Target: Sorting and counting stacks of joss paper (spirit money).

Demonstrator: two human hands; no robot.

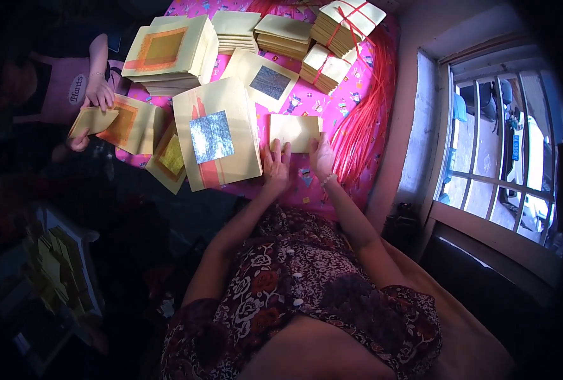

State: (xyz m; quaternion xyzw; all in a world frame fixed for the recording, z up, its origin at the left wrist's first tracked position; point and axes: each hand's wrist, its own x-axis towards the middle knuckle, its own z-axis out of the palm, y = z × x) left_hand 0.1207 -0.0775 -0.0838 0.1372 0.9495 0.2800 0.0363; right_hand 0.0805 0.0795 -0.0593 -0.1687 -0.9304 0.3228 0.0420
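Observation:
A small folded pad of pale yellow joss paper (296, 131) lies on the pink patterned cloth before me. My left hand (277, 166) grips its near left corner, fingertips on top. At its right edge, my right hand (322, 157) presses with the fingers upright along the side. Close to my left hand stands a thick stack of joss paper (243, 133), with a silver foil square (211, 137) on its top sheet. Behind it lies another sheet with a darker silver square (269, 83).
At left, another person's hands (100, 94) fold an orange-printed sheet (120, 123). Paper stacks (283, 33) line the far side, some bundles (325, 67) tied with red strands. Loose red plastic strands (363, 120) cover the table's right side, beside a barred window (500, 152).

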